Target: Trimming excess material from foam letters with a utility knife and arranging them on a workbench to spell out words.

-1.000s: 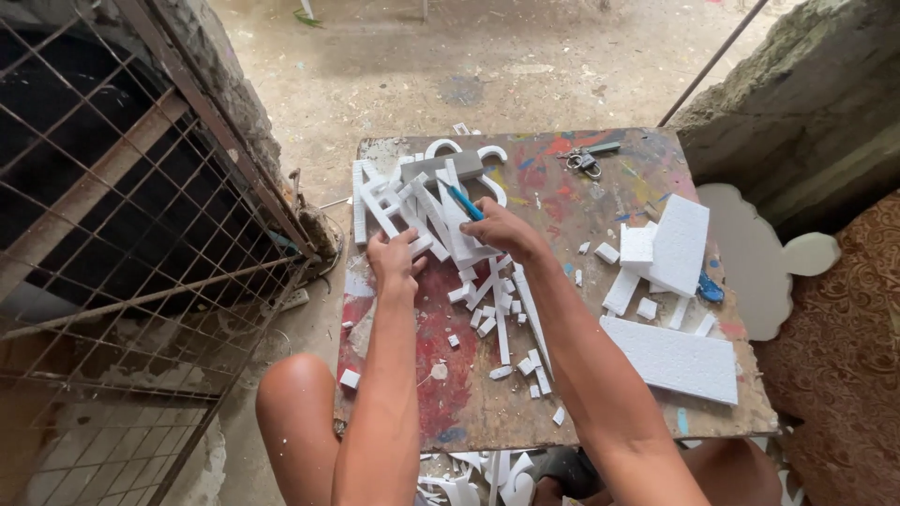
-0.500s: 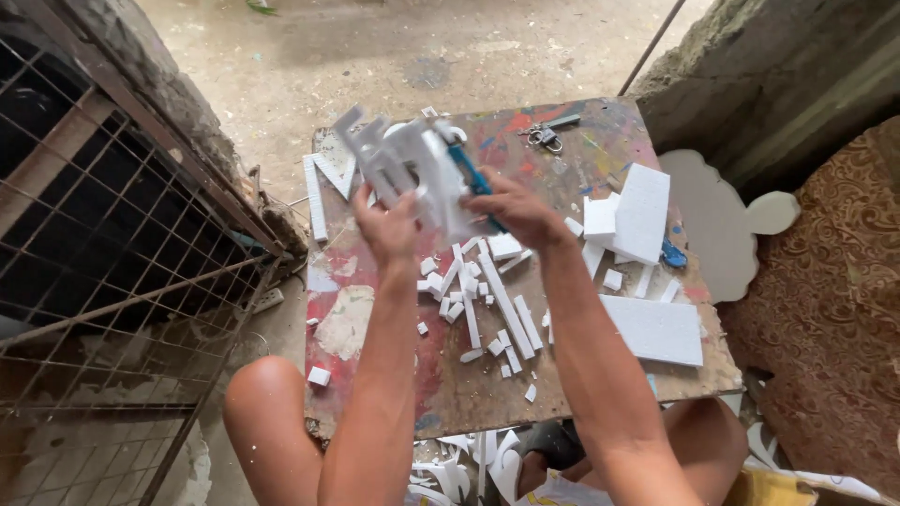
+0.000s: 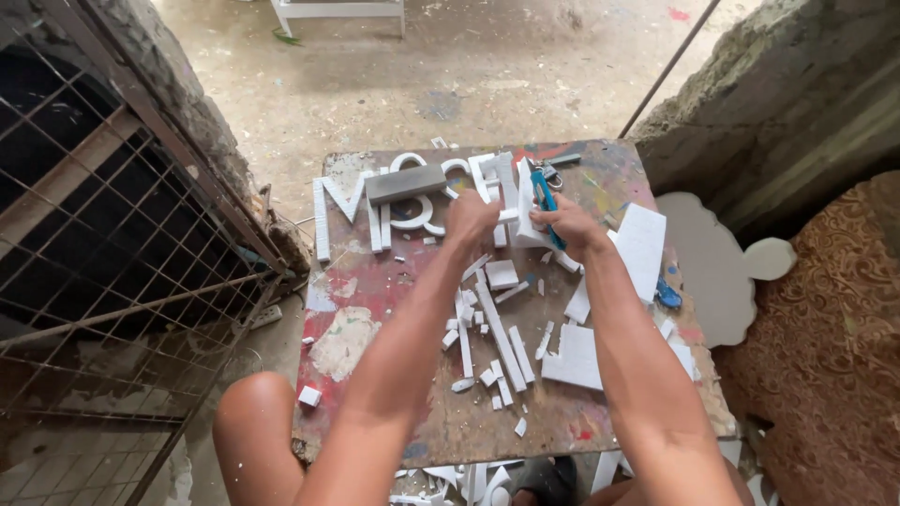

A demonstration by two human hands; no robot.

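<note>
A white foam piece stands upright near the far edge of the desk, held between both hands. The left hand is closed on its left side, fingers curled over it. The right hand presses against its right side and is clamped on a blue-handled cutter that lies along the piece.

To the left, white foam letters lie in a row along the far edge, with a grey block resting across them. Nearer the person, white foam strips and scraps are scattered over the desk's middle. Flat white foam sheets lie towards the right edge. The paint-stained desk stands on a concrete floor, with a wire grille to its left.
</note>
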